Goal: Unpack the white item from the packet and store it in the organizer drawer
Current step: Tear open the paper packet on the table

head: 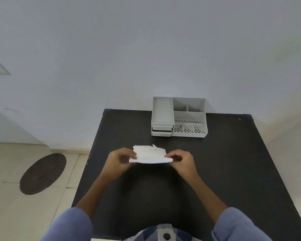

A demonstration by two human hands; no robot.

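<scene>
A flat white packet (150, 154) is held just above the middle of the black table (224, 162). My left hand (120, 160) pinches its left end and my right hand (181, 160) pinches its right end. Whether the white item is inside the packet I cannot tell. The grey organizer (179, 117) stands at the table's far edge, beyond my hands. Its two small drawers (161, 131) sit at its lower left, and the lower one looks pulled out a little.
The organizer has several open compartments on top. A white wall rises right behind the table. To the left lies a tiled floor with a dark oval mat (43, 173). Blue sleeves cover my upper arms at the bottom.
</scene>
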